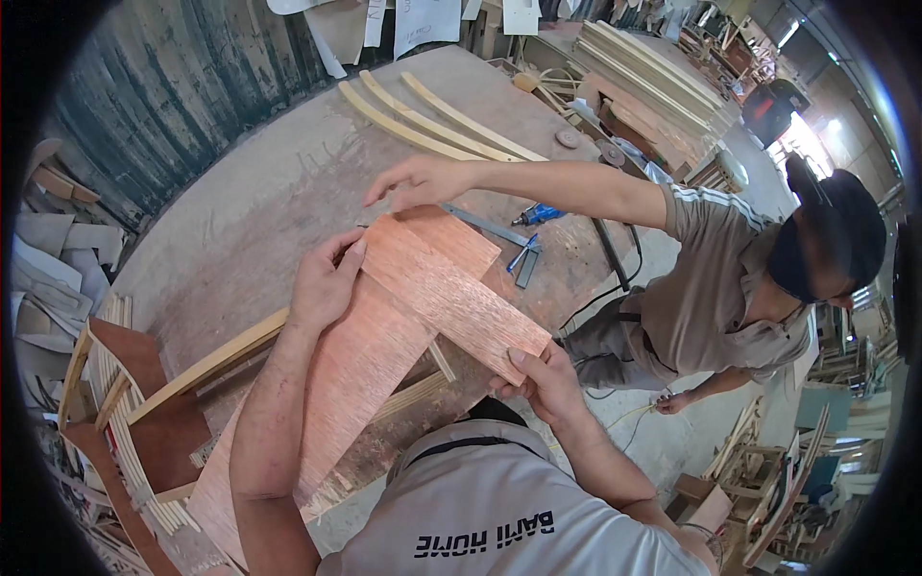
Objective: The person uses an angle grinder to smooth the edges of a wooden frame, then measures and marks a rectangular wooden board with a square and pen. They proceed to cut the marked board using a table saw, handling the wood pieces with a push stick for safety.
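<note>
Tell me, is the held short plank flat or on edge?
Flat: the short plank shows its broad face upward, left hand and right hand at opposite ends.

Dead centre, the left hand [329, 278] holds the upper-left end of a short, reddish, rectangular wooden board [451, 300], the right hand [554, 384] gripping its lower-right end, over a long reddish wooden panel [355, 350]! Upper centre, a co-worker's bare hand [418, 182] hovers above the table [259, 206], near three curved, pale wooden strips [413, 114].
</note>
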Motion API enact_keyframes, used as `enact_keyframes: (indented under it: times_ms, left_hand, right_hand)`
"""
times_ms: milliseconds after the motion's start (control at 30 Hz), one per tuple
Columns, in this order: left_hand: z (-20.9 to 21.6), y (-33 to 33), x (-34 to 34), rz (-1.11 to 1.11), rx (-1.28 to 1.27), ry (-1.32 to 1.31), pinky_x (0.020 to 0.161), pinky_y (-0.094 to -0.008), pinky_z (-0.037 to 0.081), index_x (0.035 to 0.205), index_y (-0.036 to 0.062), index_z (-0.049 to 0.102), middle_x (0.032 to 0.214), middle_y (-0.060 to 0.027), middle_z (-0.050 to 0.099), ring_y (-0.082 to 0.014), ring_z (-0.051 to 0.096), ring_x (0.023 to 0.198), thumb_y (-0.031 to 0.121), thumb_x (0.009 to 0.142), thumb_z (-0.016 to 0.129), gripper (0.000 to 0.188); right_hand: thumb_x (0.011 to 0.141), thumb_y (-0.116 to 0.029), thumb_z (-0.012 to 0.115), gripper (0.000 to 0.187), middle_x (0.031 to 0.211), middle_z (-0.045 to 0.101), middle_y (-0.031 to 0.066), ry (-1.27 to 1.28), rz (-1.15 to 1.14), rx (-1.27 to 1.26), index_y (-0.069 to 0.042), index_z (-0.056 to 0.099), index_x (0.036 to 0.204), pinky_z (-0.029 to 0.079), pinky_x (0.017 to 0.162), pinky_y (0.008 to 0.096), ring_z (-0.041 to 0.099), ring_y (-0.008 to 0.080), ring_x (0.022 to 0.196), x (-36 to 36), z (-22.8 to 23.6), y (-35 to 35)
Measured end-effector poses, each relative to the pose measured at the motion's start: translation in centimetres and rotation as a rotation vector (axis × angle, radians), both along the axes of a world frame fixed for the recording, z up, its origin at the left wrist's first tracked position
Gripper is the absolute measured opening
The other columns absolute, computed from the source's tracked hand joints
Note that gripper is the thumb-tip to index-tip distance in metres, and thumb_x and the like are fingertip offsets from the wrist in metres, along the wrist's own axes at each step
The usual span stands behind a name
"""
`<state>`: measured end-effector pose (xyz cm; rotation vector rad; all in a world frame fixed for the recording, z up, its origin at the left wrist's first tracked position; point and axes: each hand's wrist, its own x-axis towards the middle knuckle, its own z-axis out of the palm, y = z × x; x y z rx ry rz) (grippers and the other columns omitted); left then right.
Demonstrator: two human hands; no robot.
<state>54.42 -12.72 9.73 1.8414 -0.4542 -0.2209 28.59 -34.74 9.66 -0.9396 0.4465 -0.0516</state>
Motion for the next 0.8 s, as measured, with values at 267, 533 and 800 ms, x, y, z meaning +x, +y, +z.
enact_keyframes:
  times_ms: [267, 533, 800]
  left_hand:
    - [2.1, -0.5, -4.7, 0.188, -0.211, -0.042, 0.099, -0.0309, 0.046, 0.141, 0.0021, 0.047, 0.128, -0.0135, 0.060, -0.0193, 0.058, 0.116, 0.024, 0.097, 0.063, 0.051]
    - [4.4, -0.4, -18.2, 0.521, -0.901, 0.306, 0.110, -0.0421, 0.040, 0.148, 0.0025, 0.032, 0.146, -0.0159, 0.044, -0.0267, 0.047, 0.131, 0.033, 0.102, 0.052, 0.059]
    - [2.9, 1.3, -29.3, 0.564, -0.994, 0.036, 0.115, -0.0489, 0.033, 0.150, -0.0012, 0.026, 0.152, -0.0187, 0.037, -0.0334, 0.036, 0.141, 0.041, 0.104, 0.044, 0.066]
  right_hand:
    - [0.091, -0.009, 0.066, 0.048, 0.118, 0.064, 0.0114, -0.153, 0.156, -0.152, 0.001, 0.045, 0.133, 0.057, 0.084, 0.0350, 0.066, 0.0214, 0.104, -3.2, -3.5, 1.9]
    - [0.088, -0.010, 0.074, 0.063, 0.116, 0.063, 0.0111, -0.193, 0.581, -0.121, 0.001, 0.038, 0.138, 0.052, 0.089, 0.0313, 0.060, 0.0139, 0.108, -4.8, -4.9, 0.2]
    - [0.081, 0.004, 0.063, 0.018, 0.082, 0.062, 0.0048, -0.182, 0.634, -0.545, -0.001, 0.063, 0.098, 0.050, 0.071, 0.0361, 0.060, 0.0193, 0.077, 1.3, -18.8, -7.1]
